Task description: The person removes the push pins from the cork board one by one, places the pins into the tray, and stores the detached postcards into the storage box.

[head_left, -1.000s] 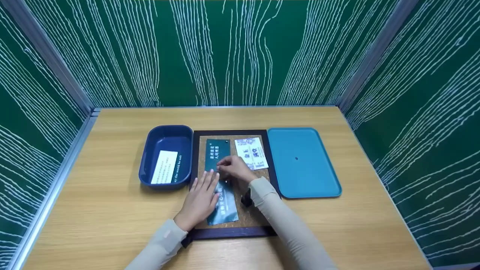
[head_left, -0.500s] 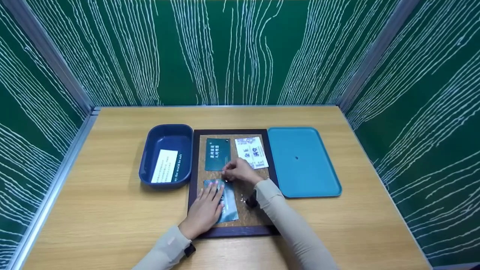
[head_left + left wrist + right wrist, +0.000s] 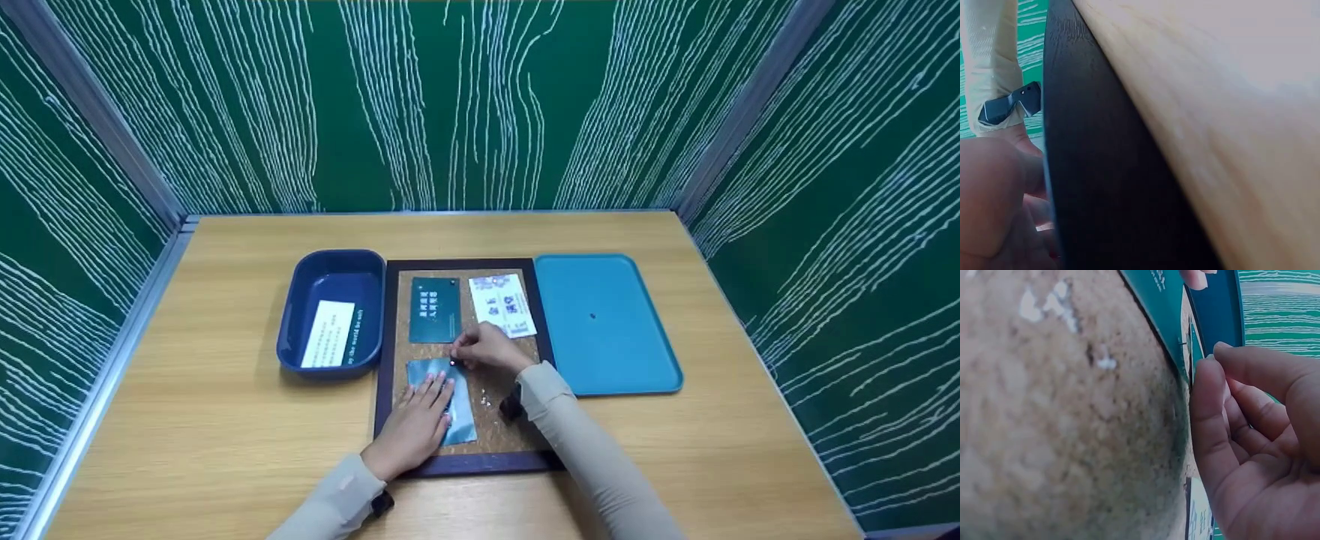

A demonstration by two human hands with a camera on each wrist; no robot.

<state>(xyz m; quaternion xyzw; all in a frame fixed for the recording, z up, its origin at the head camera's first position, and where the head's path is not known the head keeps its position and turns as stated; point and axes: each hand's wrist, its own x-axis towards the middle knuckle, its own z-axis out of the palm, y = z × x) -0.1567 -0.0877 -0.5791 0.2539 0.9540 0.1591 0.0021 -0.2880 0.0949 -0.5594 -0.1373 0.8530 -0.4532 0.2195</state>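
My left hand (image 3: 412, 427) lies flat with spread fingers on the shiny teal card (image 3: 463, 412) at the lower left of the cork board (image 3: 517, 435). At that card's upper right corner, my right hand (image 3: 486, 349) pinches thumb against index finger; what seems a small pin is mostly hidden between the tips. A thin pin (image 3: 1182, 343) shows near the card's corner in the right wrist view. Above lie another teal card (image 3: 435, 319) with white writing and a white card (image 3: 502, 304) with purple print. The left wrist view shows mostly the board's dark frame (image 3: 1095, 140).
A dark blue bin (image 3: 330, 262) holding a white and teal card (image 3: 330, 334) stands left of the board. On the right lies a turquoise tray (image 3: 611, 345) with a small dark spot. Small whitish bits (image 3: 484, 399) show on the cork beside my right wrist.
My right hand has moved slightly right and nearer, from between the two teal cards to the lower one's upper right corner. My left hand has slid a little right and nearer.
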